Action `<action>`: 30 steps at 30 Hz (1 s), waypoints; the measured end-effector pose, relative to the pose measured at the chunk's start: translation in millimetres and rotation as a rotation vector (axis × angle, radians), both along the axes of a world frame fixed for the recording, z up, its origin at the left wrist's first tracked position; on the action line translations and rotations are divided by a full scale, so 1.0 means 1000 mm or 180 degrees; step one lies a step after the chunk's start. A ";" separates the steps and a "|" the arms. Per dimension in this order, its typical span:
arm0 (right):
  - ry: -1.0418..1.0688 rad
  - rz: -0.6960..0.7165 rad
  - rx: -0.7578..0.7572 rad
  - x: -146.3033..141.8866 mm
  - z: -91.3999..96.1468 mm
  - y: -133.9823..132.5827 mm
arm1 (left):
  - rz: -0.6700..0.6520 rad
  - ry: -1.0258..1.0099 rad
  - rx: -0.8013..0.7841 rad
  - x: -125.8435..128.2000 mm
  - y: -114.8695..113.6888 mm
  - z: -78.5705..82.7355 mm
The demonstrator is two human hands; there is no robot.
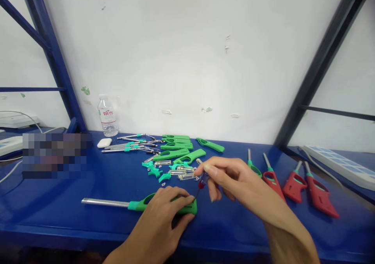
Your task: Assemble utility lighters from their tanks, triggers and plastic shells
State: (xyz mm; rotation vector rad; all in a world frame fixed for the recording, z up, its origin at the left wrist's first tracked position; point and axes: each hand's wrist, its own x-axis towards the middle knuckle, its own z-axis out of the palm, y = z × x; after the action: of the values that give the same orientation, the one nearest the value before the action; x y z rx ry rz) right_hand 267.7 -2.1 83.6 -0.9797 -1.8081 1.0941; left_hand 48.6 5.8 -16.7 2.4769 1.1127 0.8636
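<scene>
My left hand (164,213) presses down on the green handle of a long lighter (133,205) that lies flat on the blue bench (58,213), its metal tube pointing left. My right hand (231,178) pinches a small screwdriver (202,182) with a red and clear handle. The screwdriver's tip points down at the right end of the green handle. Both hands are closed around what they hold.
Behind the hands lie several green handle shells (178,146), metal tubes (129,146) and small clear parts (181,173). Several assembled lighters, red (320,197) and green, lie to the right. A water bottle (107,116) and a white case (104,142) stand at the back left.
</scene>
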 end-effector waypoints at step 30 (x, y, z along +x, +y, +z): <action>-0.0237 -0.1339 0.0491 -0.023 -0.011 0.006 | -0.0062 -0.0188 0.0095 -0.002 0.003 -0.009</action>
State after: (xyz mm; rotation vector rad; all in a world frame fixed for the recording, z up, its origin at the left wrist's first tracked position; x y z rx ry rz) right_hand 244.4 3.4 73.0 -1.2473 -1.6158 0.6573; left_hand 47.0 9.2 -25.3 2.4650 1.0619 0.9482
